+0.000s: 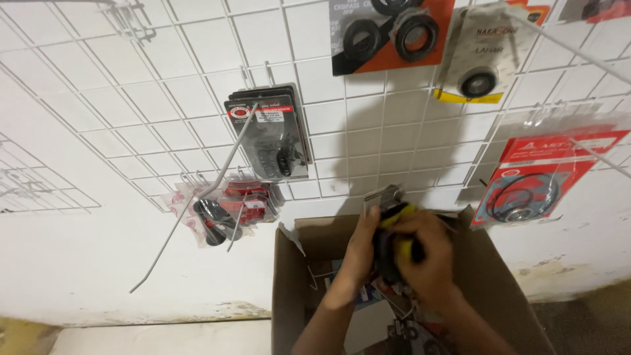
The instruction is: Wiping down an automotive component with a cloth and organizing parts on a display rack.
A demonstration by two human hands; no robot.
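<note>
1. Thing in hand: a blister pack (393, 209) w/ yellow-and-black card and dark parts inside. I see it held up over the open cardboard box (499, 289), between both hands.
2. Left hand (361, 246) is closed on the pack's left edge; right hand (424, 253) is wrapped around its right side and front, covering most of it. Can't make out exactly what's inside.
3. Below the hands: box interior w/ more packets and thin wire hooks, partly hidden by the forearms.
4. Above and behind the hands: white wire grid (164, 105) on the wall w/ hanging packs: black pack (269, 131) up-left, red packs (246, 204) left, red gasket pack (539, 177) right.
5. Long bare peg (190, 210) sticks out left of the hands, angled down.
6. Risks, my judgement: grip overlaps, so the pack could slip back into the box; loose hooks in the box could snag fingers; the jutting peg could catch a sleeve or arm when reaching up-left.
</note>
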